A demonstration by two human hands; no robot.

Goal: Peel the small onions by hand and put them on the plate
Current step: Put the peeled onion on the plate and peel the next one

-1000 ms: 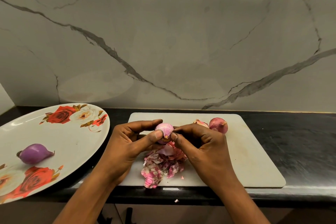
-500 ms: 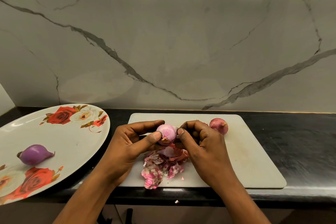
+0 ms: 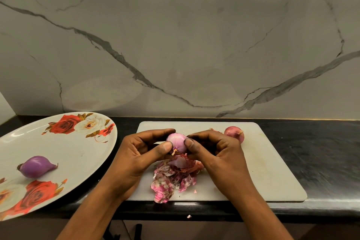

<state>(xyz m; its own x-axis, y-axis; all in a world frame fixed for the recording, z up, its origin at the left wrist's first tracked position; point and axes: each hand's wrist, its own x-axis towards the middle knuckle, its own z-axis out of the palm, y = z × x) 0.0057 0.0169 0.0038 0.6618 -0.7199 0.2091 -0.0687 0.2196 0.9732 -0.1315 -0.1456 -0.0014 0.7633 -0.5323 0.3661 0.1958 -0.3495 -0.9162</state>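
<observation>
We are holding a half-peeled small onion (image 3: 177, 141) just above the white cutting board (image 3: 272, 171). Our left hand (image 3: 140, 154) is pinching it between thumb and forefinger, and our right hand (image 3: 218, 154) is gripping its other side. Pink peels (image 3: 173, 177) are lying heaped on the board below. An unpeeled onion (image 3: 234, 133) is sitting behind our right hand. A peeled onion (image 3: 37, 166) is resting on the rose-patterned plate (image 3: 81, 152), at the left of the black worktop (image 3: 321, 152).

Dim, warm indoor light. Streaks of glare sit high on the glossy wall (image 3: 194, 45), which faintly mirrors the plate (image 3: 81, 142). Shadows are soft. The worktop (image 3: 321, 152) looks smeared toward its right edge; picture corners stretch.
</observation>
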